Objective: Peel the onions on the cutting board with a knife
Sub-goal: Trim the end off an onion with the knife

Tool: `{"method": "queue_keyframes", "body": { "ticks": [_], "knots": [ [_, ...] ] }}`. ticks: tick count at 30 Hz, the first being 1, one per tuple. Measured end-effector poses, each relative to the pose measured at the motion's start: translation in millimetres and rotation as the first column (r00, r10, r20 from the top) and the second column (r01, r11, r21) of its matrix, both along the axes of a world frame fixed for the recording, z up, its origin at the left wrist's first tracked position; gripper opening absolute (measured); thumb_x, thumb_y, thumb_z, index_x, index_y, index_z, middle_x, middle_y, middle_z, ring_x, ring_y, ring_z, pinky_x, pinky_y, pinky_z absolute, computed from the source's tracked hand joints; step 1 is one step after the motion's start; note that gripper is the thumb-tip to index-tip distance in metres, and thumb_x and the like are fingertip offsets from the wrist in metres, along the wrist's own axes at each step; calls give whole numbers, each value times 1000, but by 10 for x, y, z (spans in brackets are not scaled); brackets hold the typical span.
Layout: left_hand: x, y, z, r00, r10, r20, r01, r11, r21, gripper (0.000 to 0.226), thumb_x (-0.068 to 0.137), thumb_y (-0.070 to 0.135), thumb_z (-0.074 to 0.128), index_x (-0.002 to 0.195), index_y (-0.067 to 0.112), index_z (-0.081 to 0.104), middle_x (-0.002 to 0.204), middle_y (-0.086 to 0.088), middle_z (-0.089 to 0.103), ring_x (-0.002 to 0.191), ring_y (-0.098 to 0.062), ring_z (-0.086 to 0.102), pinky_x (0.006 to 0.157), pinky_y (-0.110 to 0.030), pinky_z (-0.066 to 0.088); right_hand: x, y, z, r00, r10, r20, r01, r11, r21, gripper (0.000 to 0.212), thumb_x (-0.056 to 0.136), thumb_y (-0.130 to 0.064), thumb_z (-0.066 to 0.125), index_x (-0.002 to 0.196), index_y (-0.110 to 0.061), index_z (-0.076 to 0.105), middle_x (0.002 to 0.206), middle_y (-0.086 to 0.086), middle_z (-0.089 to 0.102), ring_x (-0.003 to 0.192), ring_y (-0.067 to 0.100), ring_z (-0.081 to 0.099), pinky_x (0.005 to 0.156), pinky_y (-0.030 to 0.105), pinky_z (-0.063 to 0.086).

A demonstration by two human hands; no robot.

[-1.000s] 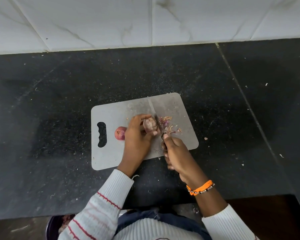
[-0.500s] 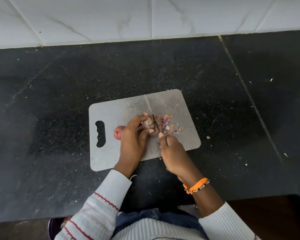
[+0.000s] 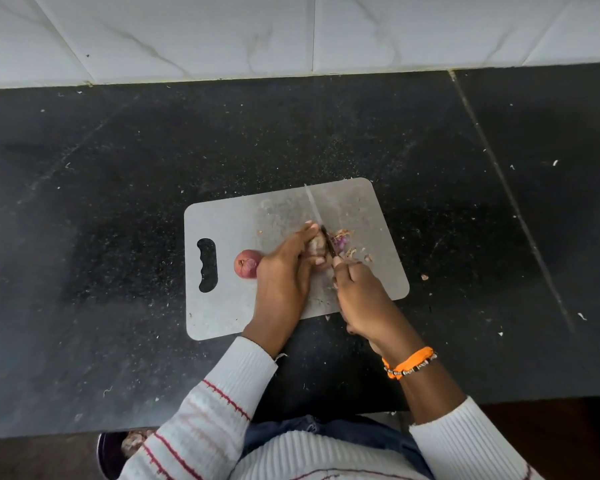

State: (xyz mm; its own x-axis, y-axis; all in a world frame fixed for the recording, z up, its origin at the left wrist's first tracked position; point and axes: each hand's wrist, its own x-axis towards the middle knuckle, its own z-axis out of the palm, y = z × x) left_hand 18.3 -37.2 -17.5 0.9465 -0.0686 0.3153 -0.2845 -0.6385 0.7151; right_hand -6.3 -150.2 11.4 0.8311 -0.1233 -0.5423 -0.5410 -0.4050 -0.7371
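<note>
A grey cutting board [image 3: 229,306] lies on the black counter. My left hand [image 3: 286,271] pins a small pale onion [image 3: 317,244] to the board near its middle. My right hand [image 3: 359,299] grips a knife [image 3: 314,211] whose blade runs away from me, pressed against the onion's right side. Loose purple and brown peels [image 3: 343,242] lie just right of the blade. A second onion [image 3: 246,264], red and unpeeled, rests on the board left of my left hand, beside the handle slot.
The black stone counter [image 3: 118,237] is speckled with bits of skin, one scrap [image 3: 424,277] lying just off the board's right edge. White wall tiles [image 3: 291,32] run behind it. A dark bowl [image 3: 113,452] sits below the counter edge at lower left.
The camera view shifted slightly. My right hand has brought the knife tight against the onion's right side, and my left fingers have curled further over the onion.
</note>
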Motion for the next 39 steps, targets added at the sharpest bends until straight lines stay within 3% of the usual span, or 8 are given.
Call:
{"method": "queue_keyframes", "body": {
  "ticks": [5, 8, 13, 17, 21, 28, 32, 39],
  "knots": [
    [4, -65, -34, 999, -34, 22, 36, 998, -54, 47, 73, -18, 55, 116, -1, 63, 121, -16, 63, 109, -11, 53, 96, 0, 33, -169, -41, -1, 997, -71, -33, 74, 992, 102, 41, 101, -35, 28, 66, -15, 38, 54, -2, 37, 44, 10, 31, 42, 22, 24],
    [48, -16, -37, 1000, 16, 5, -16, 998, -54, 48, 73, -15, 59, 118, 0, 62, 120, -15, 64, 107, -10, 55, 95, -1, 34, -93, 30, -2, 999, -52, -2, 52, 996, 77, 42, 101, -36, 29, 65, -16, 37, 53, -3, 36, 47, 11, 33, 49, 25, 28],
    [43, -35, -13, 999, 44, -21, -44, 999, 2, 47, 74, -13, 62, 119, 1, 62, 115, -16, 66, 97, -27, 67, 90, -6, 37, 123, 43, 19, 997, 47, 67, -41, 995, -87, 39, 102, -31, 27, 69, -15, 40, 65, 2, 43, 61, 14, 43, 58, 29, 34],
    [66, -40, -23, 999, 49, -9, -49, 999, 20, 47, 74, -11, 63, 119, 1, 62, 115, -16, 66, 101, -26, 66, 92, -1, 31, 92, 43, 27, 981, 137, 135, -93, 951, -295, 38, 103, -30, 27, 79, -9, 48, 95, 17, 59, 95, 33, 55, 76, 38, 39],
    [53, -40, -46, 999, 48, 17, -47, 999, -3, 45, 75, -10, 62, 119, 1, 62, 117, -16, 65, 107, -16, 58, 95, 1, 30, 4, 113, 28, 958, 218, 185, -109, 877, -469, 37, 103, -31, 26, 103, -6, 54, 104, 13, 60, 98, 33, 58, 75, 38, 41],
    [29, -75, -25, 999, 48, -2, -48, 998, -51, 47, 74, -9, 60, 119, 3, 62, 120, -14, 63, 109, -10, 53, 96, -7, 34, -86, -8, 27, 995, 65, 77, -51, 984, -173, 42, 102, -33, 28, 71, -11, 45, 71, 4, 49, 72, 25, 51, 60, 28, 27],
    [37, -54, -49, 998, 56, -7, -57, 997, -51, 46, 76, -5, 57, 121, 4, 62, 120, -13, 63, 110, -10, 52, 96, -8, 36, 0, 51, -32, 972, 172, 158, -111, 936, -333, 39, 103, -29, 27, 95, -3, 55, 101, 18, 60, 99, 34, 55, 76, 36, 37],
    [12, -43, -49, 993, 97, -70, -101, 993, -58, 48, 77, -11, 56, 123, 3, 60, 122, -14, 62, 115, -17, 55, 97, 2, 27, 8, 60, -89, 932, 310, 187, -128, 766, -629, 34, 103, -30, 27, 113, -7, 51, 111, 12, 62, 102, 31, 60, 71, 33, 37]
  ]
}}
